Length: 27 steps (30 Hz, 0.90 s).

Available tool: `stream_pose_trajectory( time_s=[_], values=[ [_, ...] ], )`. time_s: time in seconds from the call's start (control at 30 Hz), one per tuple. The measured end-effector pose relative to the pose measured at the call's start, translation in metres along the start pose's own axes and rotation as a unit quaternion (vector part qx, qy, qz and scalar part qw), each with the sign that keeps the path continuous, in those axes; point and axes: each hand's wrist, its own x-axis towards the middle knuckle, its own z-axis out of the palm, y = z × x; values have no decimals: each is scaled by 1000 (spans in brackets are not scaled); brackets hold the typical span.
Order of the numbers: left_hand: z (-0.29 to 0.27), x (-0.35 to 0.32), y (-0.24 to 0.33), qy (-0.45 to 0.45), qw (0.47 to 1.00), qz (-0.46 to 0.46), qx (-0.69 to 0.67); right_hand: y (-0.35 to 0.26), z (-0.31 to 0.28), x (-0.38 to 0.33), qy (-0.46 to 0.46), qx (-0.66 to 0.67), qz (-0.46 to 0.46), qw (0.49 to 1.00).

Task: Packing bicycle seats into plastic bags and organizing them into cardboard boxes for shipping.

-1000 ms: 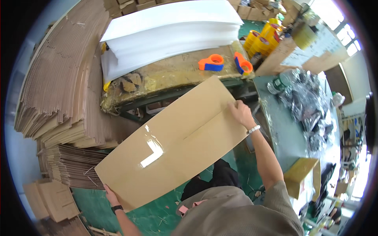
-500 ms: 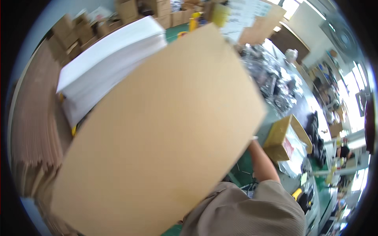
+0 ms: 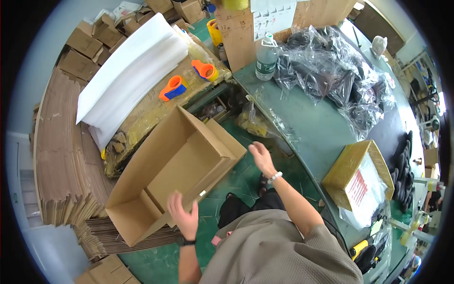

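An open cardboard box (image 3: 150,154) stands before me, tilted across the view, its inside bare and its flaps folded outward. At its near side is my left hand (image 3: 183,217), fingers spread, beside the near flap; whether it touches the cardboard I cannot tell. My right hand (image 3: 261,159), a pale bracelet at its wrist, hovers off the box's right corner with fingers stretched and nothing held. Two orange-and-blue tape dispensers (image 3: 174,89) (image 3: 204,71) lie on the worn bench (image 3: 144,108) beyond the box.
Flat cardboard stacks (image 3: 61,151) line the left, beside white foam sheets (image 3: 127,71). On the green table (image 3: 302,123) to the right are a water bottle (image 3: 266,59), plastic-wrapped dark goods (image 3: 326,61) and a small carton (image 3: 338,182) holding plastic bags.
The large cardboard piece that covered most of the view has come down and now shows as an open box. Both hands are now in sight, off or beside it.
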Motion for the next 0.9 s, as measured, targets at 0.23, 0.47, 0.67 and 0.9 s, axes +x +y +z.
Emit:
stream_pose_trajectory(
  time_s=[0.23, 0.47, 0.67, 0.9],
  values=[
    [86, 55, -10, -406, 912, -34, 51, 3, -33, -14, -112, -113, 44, 986],
    [111, 80, 48, -437, 898, 31, 39, 71, -135, 1, 69, -104, 215, 969],
    [104, 173, 86, -286, 941, 46, -177, -15, -207, 100, 272, -282, 8, 920],
    [193, 283, 252, -279, 888, 304, -201, -123, -257, 325, 268, -485, -203, 807]
  ],
)
